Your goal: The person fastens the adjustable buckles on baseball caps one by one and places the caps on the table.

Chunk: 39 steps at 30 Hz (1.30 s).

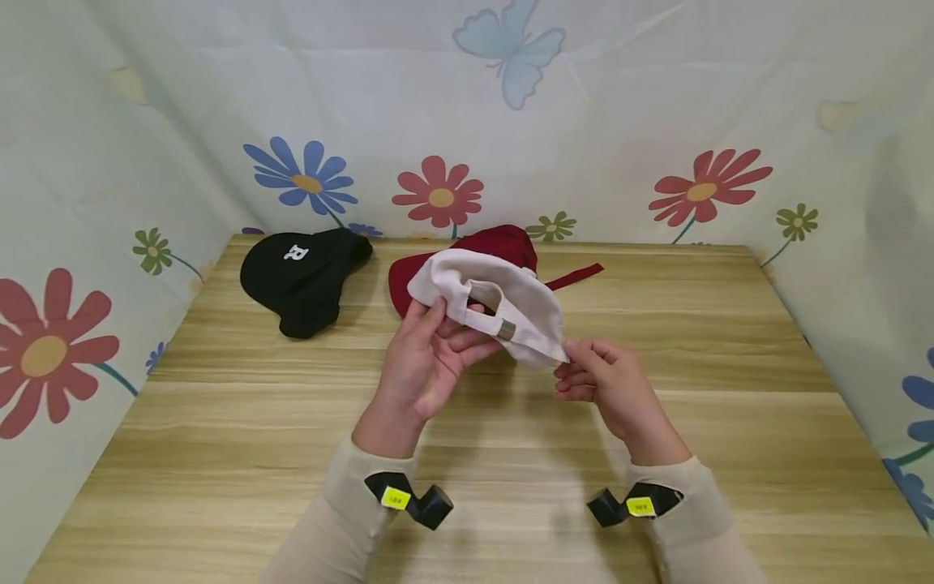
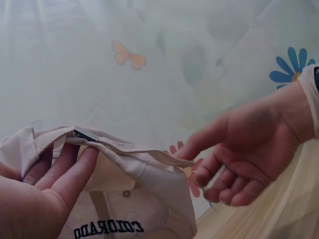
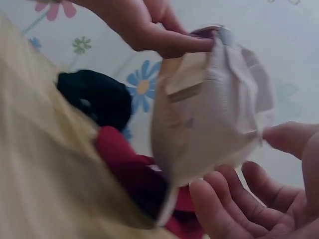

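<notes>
A pale cream baseball cap [image 1: 536,304] is held up above the table, its back opening and strap facing me. My left hand [image 1: 419,369] grips it at the left, thumb on the near edge and fingers under the strap. A metal buckle [image 1: 507,329] sits on that strap. At the cap's right end my right hand [image 1: 616,389] pinches the strap's tip between thumb and forefinger, the other fingers loosely bent. Dark lettering [image 2: 108,228], reading COLORADO, shows in the left wrist view. The cap's brim is hidden in the head view.
Behind the cream cap lies a dark red cap [image 1: 503,241], its loose strap [image 1: 576,276] stretching right. A black cap [image 1: 292,284] with a white letter lies at the back left of the wooden table [image 1: 241,446]. Flower-printed cloth [image 1: 584,162] encloses the back and sides.
</notes>
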### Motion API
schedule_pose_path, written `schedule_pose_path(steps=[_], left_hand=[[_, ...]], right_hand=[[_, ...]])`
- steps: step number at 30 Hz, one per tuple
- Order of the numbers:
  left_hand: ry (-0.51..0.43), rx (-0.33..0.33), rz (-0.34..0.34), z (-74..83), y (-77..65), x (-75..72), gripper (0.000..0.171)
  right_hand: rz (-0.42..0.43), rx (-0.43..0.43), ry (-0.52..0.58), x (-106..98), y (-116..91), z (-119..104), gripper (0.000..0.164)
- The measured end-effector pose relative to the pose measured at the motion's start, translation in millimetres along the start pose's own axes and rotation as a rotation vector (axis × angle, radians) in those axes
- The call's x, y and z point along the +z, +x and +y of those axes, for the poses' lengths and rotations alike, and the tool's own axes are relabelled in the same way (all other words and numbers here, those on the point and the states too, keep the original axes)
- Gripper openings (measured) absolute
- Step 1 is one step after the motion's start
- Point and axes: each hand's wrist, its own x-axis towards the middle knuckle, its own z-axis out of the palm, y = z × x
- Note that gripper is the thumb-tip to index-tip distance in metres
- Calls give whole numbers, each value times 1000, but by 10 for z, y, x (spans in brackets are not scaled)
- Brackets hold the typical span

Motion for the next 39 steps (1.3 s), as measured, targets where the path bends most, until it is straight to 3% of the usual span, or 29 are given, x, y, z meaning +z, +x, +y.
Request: schedule_pose_path(steps=[8, 16, 22, 33, 39], left_hand=[[-6, 12, 9, -7, -22, -2, 39], [8, -7, 12, -36, -37, -9, 40], [32, -31, -5, -43, -49, -31, 41], [73, -64, -6, -24, -75, -115, 40], [119, -68, 26, -5, -73, -225, 39]], right_hand=[[-82, 172, 312, 185, 8, 263, 42], [34, 133, 488, 338, 39, 284, 36], [98, 66, 571, 348, 41, 262, 22], [153, -9, 588, 284, 42, 192, 29], [209, -23, 602, 246, 59, 134, 24]])
